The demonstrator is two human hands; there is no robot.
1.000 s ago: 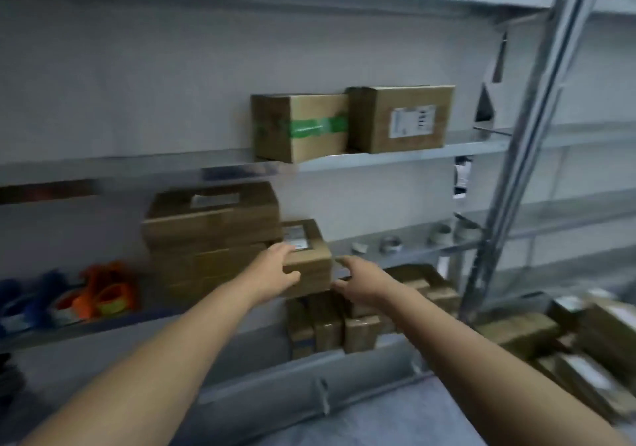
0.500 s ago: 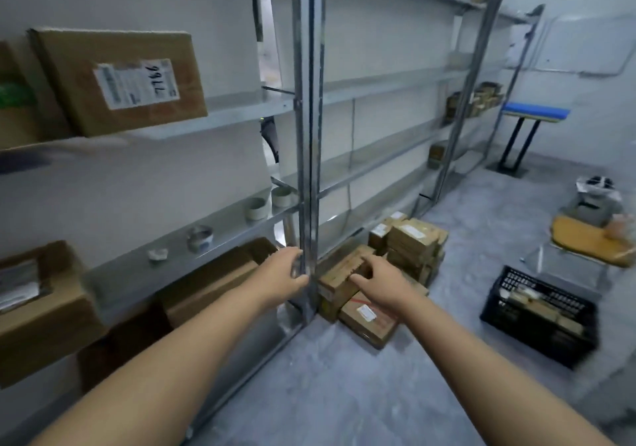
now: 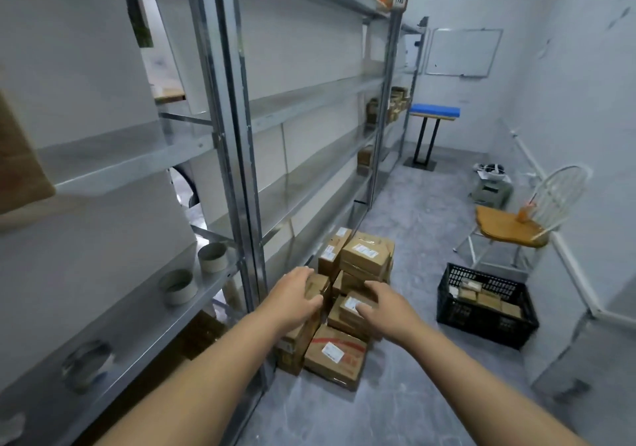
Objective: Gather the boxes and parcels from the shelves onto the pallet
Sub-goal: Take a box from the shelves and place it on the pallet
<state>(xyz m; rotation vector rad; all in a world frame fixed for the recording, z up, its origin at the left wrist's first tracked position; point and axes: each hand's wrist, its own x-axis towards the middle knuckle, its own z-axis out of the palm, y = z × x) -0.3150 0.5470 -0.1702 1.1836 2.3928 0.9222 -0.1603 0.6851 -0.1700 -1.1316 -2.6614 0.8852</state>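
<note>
Head view: both arms reach forward and down toward a pile of cardboard boxes (image 3: 366, 258), which lies ahead on the grey floor (image 3: 430, 225) at the foot of the metal shelves (image 3: 299, 101). The left hand (image 3: 294, 296) curves over a small brown box (image 3: 318, 287). The right hand (image 3: 387, 306) hovers at a labelled box (image 3: 352, 304). Whether either hand's fingers grip cannot be told. No pallet shows. A black crate (image 3: 481, 321) and a chair (image 3: 509, 225) stand to the right.

Shelving (image 3: 241, 170) runs down the left, tape rolls (image 3: 179, 285) on its low shelf. Boxes (image 3: 364, 263) are piled on the floor (image 3: 413, 211) at its foot, and there's a crate (image 3: 481, 327) holding parcels (image 3: 481, 299) just right of them, a chair (image 3: 509, 229) behind the crate and a table (image 3: 434, 112) at the far end.
</note>
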